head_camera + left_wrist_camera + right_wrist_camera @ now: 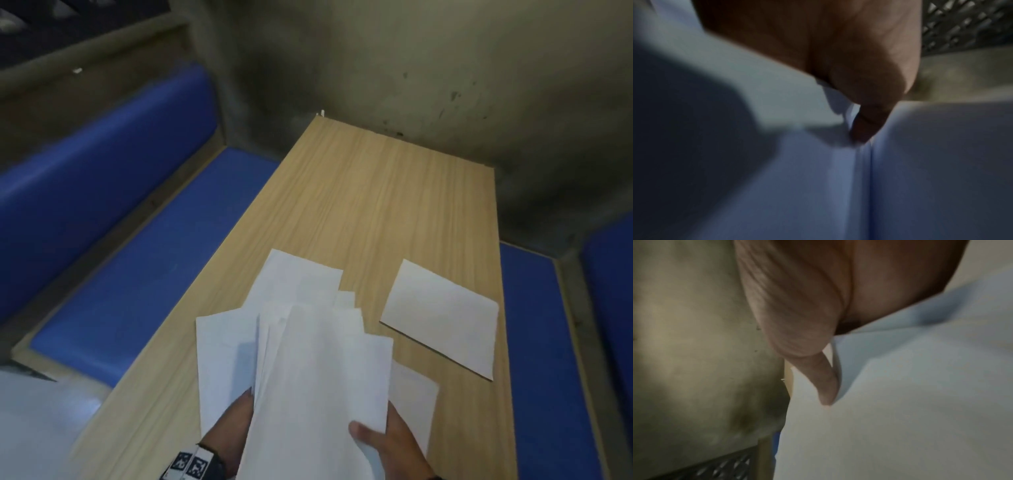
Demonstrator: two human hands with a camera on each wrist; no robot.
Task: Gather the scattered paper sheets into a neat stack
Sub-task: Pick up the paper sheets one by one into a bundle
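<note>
A loose, fanned bundle of white paper sheets (318, 370) is held over the near end of the wooden table (376, 192). My left hand (233, 428) grips the bundle's left side, thumb on top, and in the left wrist view that thumb (865, 123) presses into the sheets (818, 186). My right hand (383, 442) pinches the bundle's lower right edge; its thumb (824, 386) lies on the paper (900, 402). One single sheet (442, 318) lies flat on the table to the right, apart from the bundle. Another sheet (414, 401) pokes out under the bundle by my right hand.
Blue padded benches (144, 260) run along the table's left side and along the right side (537, 359). A stained grey wall (411, 68) stands behind the table's far end. The table's far half shows bare wood.
</note>
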